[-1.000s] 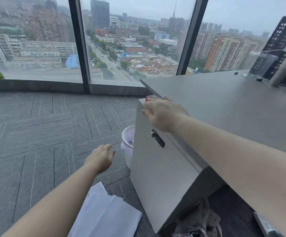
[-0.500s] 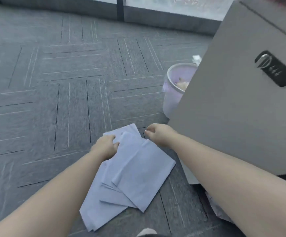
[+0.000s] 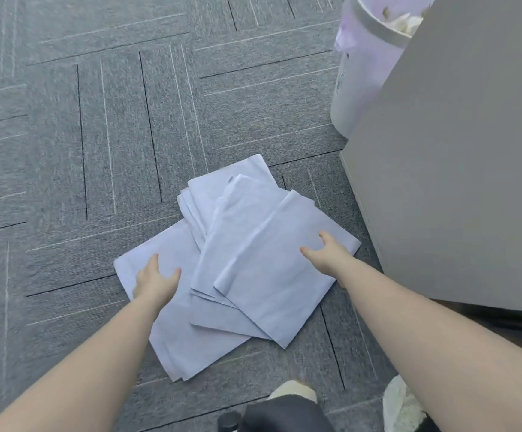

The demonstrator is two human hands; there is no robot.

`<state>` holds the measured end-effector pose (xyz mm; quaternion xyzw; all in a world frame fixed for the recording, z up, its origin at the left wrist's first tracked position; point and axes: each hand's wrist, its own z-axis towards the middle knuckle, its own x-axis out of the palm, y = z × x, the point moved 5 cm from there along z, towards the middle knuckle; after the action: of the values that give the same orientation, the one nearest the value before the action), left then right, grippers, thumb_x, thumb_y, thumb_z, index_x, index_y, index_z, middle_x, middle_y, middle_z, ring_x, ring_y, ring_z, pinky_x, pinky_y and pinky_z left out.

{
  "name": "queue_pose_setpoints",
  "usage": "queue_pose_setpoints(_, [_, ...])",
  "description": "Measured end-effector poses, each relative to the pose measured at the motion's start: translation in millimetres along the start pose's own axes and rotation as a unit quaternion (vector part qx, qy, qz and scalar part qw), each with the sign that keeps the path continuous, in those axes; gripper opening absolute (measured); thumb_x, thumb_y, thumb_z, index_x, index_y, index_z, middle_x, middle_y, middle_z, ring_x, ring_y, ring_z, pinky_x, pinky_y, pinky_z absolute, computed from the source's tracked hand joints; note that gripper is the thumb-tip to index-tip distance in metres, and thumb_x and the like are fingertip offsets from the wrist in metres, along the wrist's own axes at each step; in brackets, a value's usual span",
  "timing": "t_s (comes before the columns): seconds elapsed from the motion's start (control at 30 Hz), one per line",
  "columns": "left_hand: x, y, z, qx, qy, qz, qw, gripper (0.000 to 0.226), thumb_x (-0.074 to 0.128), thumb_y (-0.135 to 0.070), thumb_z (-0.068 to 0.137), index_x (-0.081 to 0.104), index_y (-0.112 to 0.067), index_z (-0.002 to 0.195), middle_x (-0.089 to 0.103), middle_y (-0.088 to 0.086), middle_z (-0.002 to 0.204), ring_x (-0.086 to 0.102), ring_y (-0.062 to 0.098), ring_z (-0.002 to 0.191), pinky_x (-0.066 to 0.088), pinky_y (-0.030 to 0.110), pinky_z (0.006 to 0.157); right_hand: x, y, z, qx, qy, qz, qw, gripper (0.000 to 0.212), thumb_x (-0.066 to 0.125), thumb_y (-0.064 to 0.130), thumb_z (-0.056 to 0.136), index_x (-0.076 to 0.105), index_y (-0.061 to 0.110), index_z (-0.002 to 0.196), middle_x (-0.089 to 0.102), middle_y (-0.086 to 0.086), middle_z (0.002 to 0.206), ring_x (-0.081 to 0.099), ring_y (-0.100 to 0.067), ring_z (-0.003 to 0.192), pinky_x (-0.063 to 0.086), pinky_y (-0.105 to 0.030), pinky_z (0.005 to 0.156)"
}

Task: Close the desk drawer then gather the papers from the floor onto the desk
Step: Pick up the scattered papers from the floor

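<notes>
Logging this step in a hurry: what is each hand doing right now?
Left hand: open, fingers spread over the left side of the papers, gripping nothing.
Right hand: open, spread over the right side, gripping nothing.

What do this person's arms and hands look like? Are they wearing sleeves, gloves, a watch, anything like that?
Both forearms are bare as far up as the picture shows: no sleeves in view. The left hand and right hand wear no gloves, and no watch, bracelet or ring shows. The fingers are uncovered, and too small here to judge the nails.
</notes>
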<state>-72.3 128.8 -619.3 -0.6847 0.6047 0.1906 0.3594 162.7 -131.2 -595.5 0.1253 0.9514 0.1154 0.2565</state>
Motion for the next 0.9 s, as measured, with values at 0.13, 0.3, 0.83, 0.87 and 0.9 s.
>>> queue_pose_setpoints(0.13, [7, 38, 14, -0.077, -0.024, 0.005, 0.997, 0.079, 0.054, -0.047, 0.083, 0.015, -0.028, 0.149, 0.02, 0.013, 0.156, 0.026, 0.034, 0.14, 0.028, 0.046, 0.112, 12, -20, 26, 0.036, -0.002, 0.007, 0.999, 0.082, 0.055, 0.044, 0.089, 0.01, 0.021, 0.153, 0.033, -0.011, 0.155, 0.036, -0.033, 0.139, 0.031, -0.037, 0.111])
queue_pose_setpoints(0.3, [16, 57, 19, -0.121, -0.015, -0.033, 0.992, 0.088, 0.059, -0.046, 0.081, 0.007, -0.027, 0.15, 0.015, 0.024, 0.153, 0.027, 0.039, 0.138, 0.028, 0.047, 0.111, 22, -42, 43, 0.114, -0.023, 0.046, 0.992, 0.093, 0.061, 0.047, 0.084, 0.0, 0.034, 0.153, 0.013, -0.021, 0.158, 0.033, -0.038, 0.139, 0.03, -0.041, 0.112])
queue_pose_setpoints(0.83, [32, -14, 39, -0.001, -0.056, -0.132, 0.99, 0.107, 0.075, -0.042, 0.068, 0.007, -0.022, 0.149, 0.03, 0.014, 0.151, 0.033, 0.031, 0.138, 0.03, 0.045, 0.113, 22, -23, 64, 0.04, -0.121, 0.132, 0.983, 0.085, 0.068, 0.034, 0.08, 0.02, 0.03, 0.15, 0.033, -0.017, 0.149, 0.043, -0.037, 0.132, 0.039, -0.042, 0.108])
queue_pose_setpoints(0.87, [33, -20, 39, 0.013, -0.05, -0.141, 0.989, 0.109, 0.075, -0.043, 0.067, 0.008, -0.019, 0.149, 0.032, 0.011, 0.151, 0.034, 0.029, 0.138, 0.03, 0.044, 0.114, 23, -17, 62, 0.018, -0.113, 0.134, 0.984, 0.085, 0.069, 0.033, 0.08, 0.022, 0.028, 0.15, 0.035, -0.017, 0.149, 0.043, -0.035, 0.133, 0.038, -0.041, 0.109])
queue_pose_setpoints(0.9, [35, -27, 38, 0.021, -0.039, -0.153, 0.987, 0.109, 0.076, -0.045, 0.066, 0.009, -0.017, 0.149, 0.033, 0.008, 0.151, 0.036, 0.028, 0.137, 0.031, 0.043, 0.113, 24, -10, 62, -0.003, -0.101, 0.14, 0.985, 0.084, 0.069, 0.032, 0.08, 0.023, 0.026, 0.15, 0.036, -0.016, 0.15, 0.042, -0.033, 0.134, 0.037, -0.04, 0.11])
